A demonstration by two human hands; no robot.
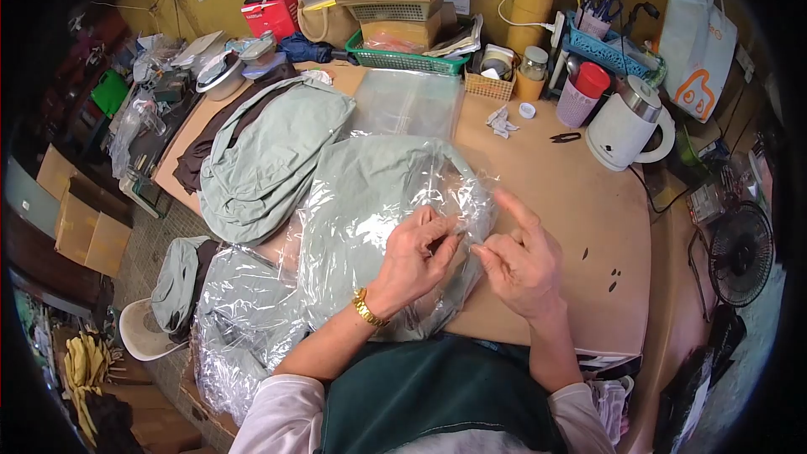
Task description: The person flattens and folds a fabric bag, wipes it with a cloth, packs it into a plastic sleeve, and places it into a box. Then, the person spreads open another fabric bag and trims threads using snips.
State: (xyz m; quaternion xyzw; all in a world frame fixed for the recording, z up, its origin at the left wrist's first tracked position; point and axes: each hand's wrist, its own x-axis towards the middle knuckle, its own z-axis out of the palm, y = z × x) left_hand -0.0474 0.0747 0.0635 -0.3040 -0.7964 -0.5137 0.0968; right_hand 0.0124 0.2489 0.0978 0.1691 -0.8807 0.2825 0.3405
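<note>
A pale green folded garment lies inside a clear plastic bag [353,227] on the table in front of me. My left hand [416,252], with a gold watch at the wrist, is closed in a pinch on the bag's right edge. Close beside it, my right hand [523,265] pinches the same edge between thumb and curled fingers, its index finger stretched out. The fingertips partly hide the plastic between them. Left of the bag rests a stack of pale green garments [269,147] with dark brown cloth. Flat clear bags [408,101] lie beyond.
More plastic-wrapped garments [244,311] sit at the lower left, near a chair [145,329]. A white kettle [624,128], small black snips [565,138] and a pink cup [580,97] stand or lie at the right back. A green basket [403,60] holds boxes. A fan [740,254] is far right.
</note>
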